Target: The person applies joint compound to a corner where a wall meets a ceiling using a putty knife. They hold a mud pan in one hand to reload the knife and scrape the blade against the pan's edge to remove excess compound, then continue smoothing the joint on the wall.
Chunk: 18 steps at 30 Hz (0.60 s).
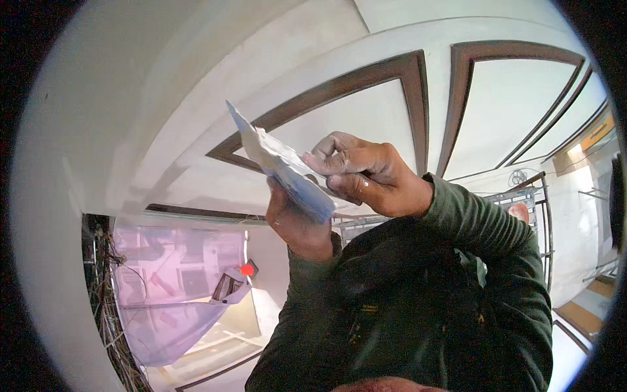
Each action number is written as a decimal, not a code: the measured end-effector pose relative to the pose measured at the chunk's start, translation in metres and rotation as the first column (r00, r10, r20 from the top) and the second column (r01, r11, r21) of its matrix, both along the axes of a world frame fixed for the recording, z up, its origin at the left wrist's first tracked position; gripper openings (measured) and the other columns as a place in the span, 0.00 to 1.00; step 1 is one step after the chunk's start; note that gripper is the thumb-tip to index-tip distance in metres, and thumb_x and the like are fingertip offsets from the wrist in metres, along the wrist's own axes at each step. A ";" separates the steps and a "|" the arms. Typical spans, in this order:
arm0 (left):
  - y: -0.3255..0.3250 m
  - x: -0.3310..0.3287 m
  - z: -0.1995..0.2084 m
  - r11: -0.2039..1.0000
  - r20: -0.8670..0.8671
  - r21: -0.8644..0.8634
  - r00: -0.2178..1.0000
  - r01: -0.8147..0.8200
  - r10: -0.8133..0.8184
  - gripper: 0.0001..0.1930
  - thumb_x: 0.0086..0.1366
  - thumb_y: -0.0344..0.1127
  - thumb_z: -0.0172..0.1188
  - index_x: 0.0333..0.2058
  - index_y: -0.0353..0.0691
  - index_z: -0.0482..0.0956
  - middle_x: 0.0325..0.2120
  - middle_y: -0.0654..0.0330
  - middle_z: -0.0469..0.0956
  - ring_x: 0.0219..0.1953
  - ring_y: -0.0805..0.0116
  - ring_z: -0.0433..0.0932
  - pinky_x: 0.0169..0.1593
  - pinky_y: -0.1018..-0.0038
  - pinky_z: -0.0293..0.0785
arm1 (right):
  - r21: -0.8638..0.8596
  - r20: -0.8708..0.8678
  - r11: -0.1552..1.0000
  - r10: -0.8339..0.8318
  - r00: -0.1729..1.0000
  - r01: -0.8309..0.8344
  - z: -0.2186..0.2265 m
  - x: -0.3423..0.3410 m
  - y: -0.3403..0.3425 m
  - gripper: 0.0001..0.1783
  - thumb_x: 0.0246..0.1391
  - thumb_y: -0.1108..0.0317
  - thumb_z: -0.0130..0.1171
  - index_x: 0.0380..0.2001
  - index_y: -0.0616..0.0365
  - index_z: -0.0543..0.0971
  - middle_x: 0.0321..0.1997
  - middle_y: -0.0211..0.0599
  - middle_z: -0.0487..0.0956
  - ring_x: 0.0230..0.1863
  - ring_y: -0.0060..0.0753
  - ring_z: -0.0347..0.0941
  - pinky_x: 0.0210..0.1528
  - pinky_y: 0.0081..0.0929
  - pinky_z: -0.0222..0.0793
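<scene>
Presumably light, stiff and slick where coated, the flat, blue, white-smeared plate [308, 193] was between the hands, best gripped underneath, where the left hand [300, 228] held it, while the right hand [377, 175] had narrowly curled fingers, contents indeterminable.

Right hand [368, 172] raised, fingers seemingly curled

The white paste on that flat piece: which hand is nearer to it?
Right: the right hand has its fingers by the white paste; the left hand holds the flat piece from beneath.
</scene>
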<state>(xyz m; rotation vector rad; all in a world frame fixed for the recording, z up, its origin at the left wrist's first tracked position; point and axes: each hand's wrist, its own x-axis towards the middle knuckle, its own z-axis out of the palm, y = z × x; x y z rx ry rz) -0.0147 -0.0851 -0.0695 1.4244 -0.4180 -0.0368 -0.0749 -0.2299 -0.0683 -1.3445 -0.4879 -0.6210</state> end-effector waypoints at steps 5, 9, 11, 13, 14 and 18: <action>0.013 0.023 -0.006 0.857 -0.089 -0.513 0.989 0.057 -0.119 0.14 0.70 0.36 0.48 0.46 0.31 0.74 0.39 0.52 0.78 0.39 0.65 0.77 0.42 0.71 0.77 | -0.018 0.021 1.000 0.002 1.000 -0.001 -0.025 0.002 -0.017 0.13 0.60 0.71 0.53 0.47 0.62 0.78 0.41 0.43 0.75 0.32 0.26 0.70 0.31 0.23 0.67; 0.013 0.026 -0.015 0.187 -0.063 -0.967 0.548 0.174 -0.834 0.16 0.70 0.37 0.48 0.49 0.31 0.72 0.42 0.47 0.76 0.41 0.63 0.76 0.43 0.67 0.77 | 0.593 -0.093 0.755 0.410 0.908 -0.280 0.003 -0.005 -0.023 0.16 0.65 0.61 0.46 0.35 0.66 0.72 0.32 0.43 0.76 0.15 0.23 0.68 0.14 0.21 0.67; -0.001 0.012 -0.010 0.429 -0.165 -0.853 0.624 0.299 -0.764 0.21 0.67 0.42 0.53 0.51 0.30 0.69 0.43 0.47 0.76 0.42 0.58 0.77 0.46 0.63 0.76 | 0.535 -0.152 0.789 0.442 0.884 -0.303 -0.001 0.001 -0.024 0.19 0.65 0.57 0.45 0.33 0.66 0.70 0.28 0.40 0.76 0.14 0.24 0.68 0.12 0.23 0.68; 0.002 0.016 -0.022 0.484 -0.171 -0.800 0.639 0.354 -0.750 0.22 0.66 0.42 0.54 0.52 0.30 0.68 0.43 0.48 0.76 0.43 0.56 0.77 0.47 0.61 0.76 | 0.220 -0.209 0.947 0.279 0.937 -0.233 -0.013 0.012 -0.015 0.13 0.64 0.63 0.47 0.37 0.62 0.76 0.34 0.33 0.78 0.35 0.20 0.71 0.36 0.23 0.70; 0.009 0.023 -0.031 0.464 -0.148 -0.803 0.630 0.373 -0.762 0.22 0.66 0.41 0.54 0.52 0.31 0.68 0.43 0.48 0.76 0.44 0.56 0.77 0.47 0.60 0.76 | 0.294 -0.282 0.907 0.385 0.879 -0.303 -0.013 0.004 -0.012 0.14 0.63 0.63 0.49 0.39 0.63 0.76 0.33 0.33 0.77 0.33 0.19 0.69 0.36 0.22 0.69; 0.015 0.032 -0.033 0.371 -0.179 -0.903 0.596 0.216 -0.783 0.23 0.64 0.37 0.56 0.54 0.30 0.68 0.47 0.48 0.75 0.49 0.55 0.76 0.53 0.57 0.74 | 0.277 -0.435 0.921 0.374 0.819 -0.274 -0.025 -0.018 -0.043 0.13 0.62 0.63 0.50 0.38 0.63 0.77 0.29 0.33 0.78 0.27 0.19 0.71 0.31 0.21 0.70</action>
